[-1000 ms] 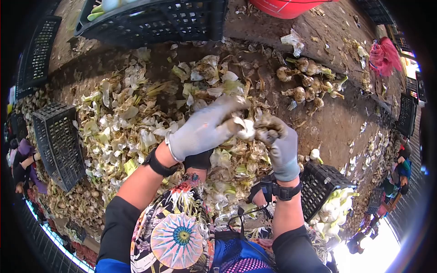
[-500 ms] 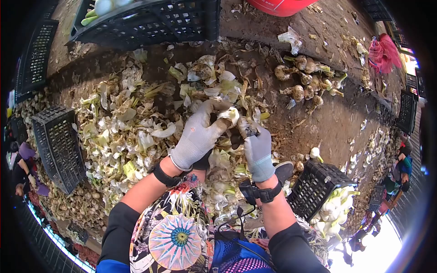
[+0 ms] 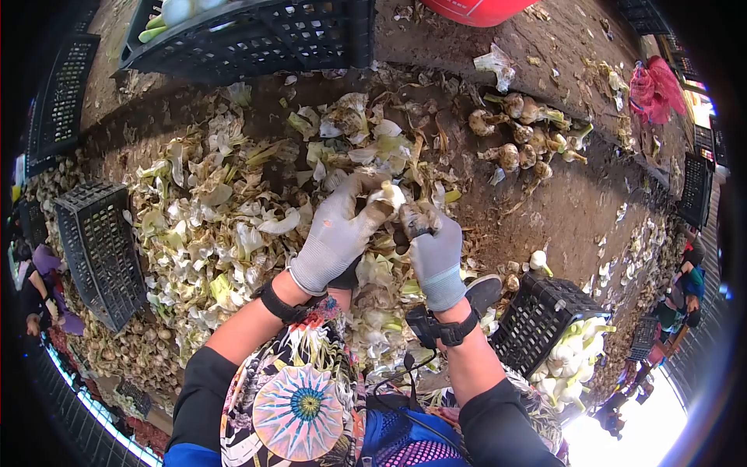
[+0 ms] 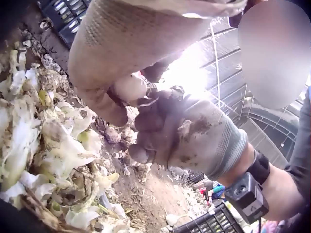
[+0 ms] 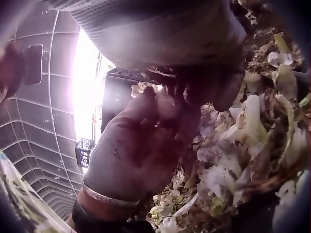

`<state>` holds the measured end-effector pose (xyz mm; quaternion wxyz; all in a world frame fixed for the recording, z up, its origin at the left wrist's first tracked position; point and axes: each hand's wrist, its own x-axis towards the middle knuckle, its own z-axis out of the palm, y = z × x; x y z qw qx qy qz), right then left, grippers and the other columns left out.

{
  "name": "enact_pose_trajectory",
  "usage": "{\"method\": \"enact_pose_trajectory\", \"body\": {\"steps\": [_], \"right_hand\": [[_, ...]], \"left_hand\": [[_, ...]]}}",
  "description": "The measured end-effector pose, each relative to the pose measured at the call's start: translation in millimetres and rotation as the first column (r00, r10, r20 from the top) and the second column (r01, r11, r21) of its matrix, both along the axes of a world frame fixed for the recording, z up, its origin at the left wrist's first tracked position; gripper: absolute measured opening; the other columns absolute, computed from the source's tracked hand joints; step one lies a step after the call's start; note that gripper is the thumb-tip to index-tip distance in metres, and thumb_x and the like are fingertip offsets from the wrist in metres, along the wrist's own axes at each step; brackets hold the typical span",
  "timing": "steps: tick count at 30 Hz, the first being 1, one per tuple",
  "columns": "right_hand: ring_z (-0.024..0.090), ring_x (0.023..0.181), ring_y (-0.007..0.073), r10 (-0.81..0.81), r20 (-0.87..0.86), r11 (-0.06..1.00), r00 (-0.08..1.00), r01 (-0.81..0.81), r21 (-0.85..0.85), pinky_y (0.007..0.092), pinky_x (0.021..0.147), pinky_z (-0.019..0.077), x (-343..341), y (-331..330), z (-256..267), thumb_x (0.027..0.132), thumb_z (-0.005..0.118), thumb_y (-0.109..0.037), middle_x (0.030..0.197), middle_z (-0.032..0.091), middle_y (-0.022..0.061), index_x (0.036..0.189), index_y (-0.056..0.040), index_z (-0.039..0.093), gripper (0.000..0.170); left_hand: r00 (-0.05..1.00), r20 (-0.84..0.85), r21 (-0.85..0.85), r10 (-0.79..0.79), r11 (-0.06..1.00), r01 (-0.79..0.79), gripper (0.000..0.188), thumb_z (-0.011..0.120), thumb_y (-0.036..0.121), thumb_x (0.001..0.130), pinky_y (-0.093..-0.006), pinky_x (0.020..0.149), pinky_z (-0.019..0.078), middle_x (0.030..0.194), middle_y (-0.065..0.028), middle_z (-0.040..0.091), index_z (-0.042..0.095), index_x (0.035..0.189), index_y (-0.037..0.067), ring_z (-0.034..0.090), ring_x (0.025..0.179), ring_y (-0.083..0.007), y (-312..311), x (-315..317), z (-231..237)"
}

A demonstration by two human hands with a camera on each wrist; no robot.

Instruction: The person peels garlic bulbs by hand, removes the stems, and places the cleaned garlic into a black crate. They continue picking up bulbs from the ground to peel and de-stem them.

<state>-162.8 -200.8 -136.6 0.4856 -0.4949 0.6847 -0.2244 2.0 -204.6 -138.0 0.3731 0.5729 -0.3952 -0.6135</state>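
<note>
A white garlic bulb [image 3: 391, 194] sits in my gloved left hand [image 3: 336, 233], whose thumb and fingers grip it. My gloved right hand [image 3: 437, 257] is right beside the bulb, its fingers curled, with brown papery garlic skin [image 3: 420, 220] pinched at the fingertips. In the left wrist view the bulb [image 4: 130, 88] shows pale and smooth between the left fingers, and the right hand [image 4: 180, 131] meets it from the other side. The right wrist view has the left hand [image 5: 131, 150] dim against strong light. Both gloves are soiled at the fingers.
Loose garlic peelings [image 3: 210, 226] cover the ground below and left. Unpeeled bulbs [image 3: 529, 140] lie in a small heap at right. Black crates stand ahead [image 3: 257, 47], left [image 3: 101, 253] and right [image 3: 533, 323], the right one beside peeled garlic [image 3: 572, 362]. A red bucket [image 3: 475, 9] is at the top.
Both hands have come slightly left and closer together, the right one most. In the last half second the bulb has turned and shifted a little left in the left hand.
</note>
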Motion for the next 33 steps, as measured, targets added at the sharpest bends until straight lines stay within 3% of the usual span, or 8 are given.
{"method": "enact_pose_trajectory", "body": {"steps": [4,10,11,15,17,22,23,33], "right_hand": [[0.067,0.074,0.0268,0.010,0.067,0.999,0.998,-0.008,-0.039,0.0338,0.070,0.0506,5.1,7.1,4.9,0.083,0.062,-0.005,0.082,0.069,0.0220,0.108,0.0054,0.067,0.027],[0.068,0.080,0.0289,0.091,-0.088,0.995,0.992,-0.087,0.050,0.0339,0.075,0.0519,-28.0,28.0,-46.9,0.084,0.064,-0.006,0.087,0.069,0.0217,0.108,0.0039,0.066,0.026],[0.066,0.082,0.0220,0.047,-0.019,0.998,0.999,-0.046,0.040,0.0305,0.077,0.0507,-27.8,28.1,-44.9,0.083,0.059,0.000,0.089,0.071,0.0160,0.107,0.0052,0.067,0.026],[0.063,0.079,0.0146,-0.046,0.082,0.997,0.996,0.051,-0.055,0.0275,0.075,0.0498,-25.2,22.6,-37.1,0.085,0.058,0.001,0.085,0.070,0.0088,0.102,0.0044,0.068,0.020],[0.062,0.074,0.0157,-0.095,0.228,0.994,0.969,0.081,0.071,0.0291,0.069,0.0498,-18.6,8.2,-10.8,0.087,0.063,-0.007,0.081,0.068,0.0086,0.101,0.0025,0.067,0.017],[0.049,0.067,0.0084,0.007,0.211,0.961,0.978,-0.065,0.270,0.0293,0.060,0.0437,7.6,-8.7,2.5,0.095,0.066,-0.040,0.075,0.065,0.0011,0.095,0.0013,0.071,0.042],[0.051,0.066,0.0082,-0.049,0.279,0.978,0.959,-0.011,0.209,0.0251,0.061,0.0436,12.6,-8.7,6.6,0.096,0.065,-0.021,0.072,0.062,0.0004,0.092,0.0058,0.070,0.028],[0.066,0.063,0.0152,-0.361,0.519,0.810,0.775,-0.015,0.586,0.0269,0.054,0.0529,18.1,-20.8,31.1,0.097,0.063,-0.029,0.075,0.068,0.0090,0.103,-0.0009,0.067,0.029]], "left_hand": [[0.986,-0.120,0.223,0.116,0.971,-0.087,0.027,0.059,0.014,0.096,-0.0270,0.083,0.0510,0.107,-0.0073,0.064,0.057,0.120,0.003,0.062,0.094,-0.0129,0.7,1.5,-8.0],[0.613,-0.600,0.547,0.514,0.823,-0.155,0.026,0.057,0.013,0.097,-0.0347,0.088,0.0544,0.117,-0.0140,0.064,0.055,0.119,-0.001,0.065,0.105,-0.0241,3.6,17.7,-9.8],[0.864,-0.445,0.280,0.236,0.953,-0.116,0.022,0.052,0.013,0.100,-0.0393,0.097,0.0514,0.122,-0.0154,0.062,0.055,0.117,-0.001,0.063,0.111,-0.0262,7.2,21.0,-9.3],[0.882,-0.461,0.121,0.100,0.991,-0.049,0.022,0.049,0.014,0.101,-0.0412,0.103,0.0487,0.124,-0.0159,0.061,0.054,0.117,0.000,0.061,0.115,-0.0277,2.3,18.1,1.5],[0.430,-0.713,0.572,0.554,0.814,-0.103,0.024,0.046,0.016,0.103,-0.0401,0.103,0.0502,0.124,-0.0153,0.060,0.052,0.120,0.000,0.062,0.112,-0.0272,-0.3,19.2,-7.1],[0.689,-0.618,0.409,0.379,0.903,-0.130,0.030,0.043,0.026,0.105,-0.0367,0.093,0.0539,0.114,-0.0106,0.063,0.054,0.118,0.002,0.065,0.100,-0.0220,2.6,11.3,-3.6],[0.749,-0.538,0.399,0.387,0.899,-0.179,0.034,0.043,0.031,0.105,-0.0344,0.089,0.0541,0.110,-0.0086,0.064,0.055,0.117,0.002,0.066,0.096,-0.0199,3.8,9.9,-4.0],[0.978,-0.203,0.080,0.039,0.997,-0.024,0.039,0.046,0.028,0.099,-0.0262,0.081,0.0473,0.101,-0.0041,0.065,0.060,0.121,-0.001,0.060,0.089,-0.0124,2.8,20.4,-5.4]]}}
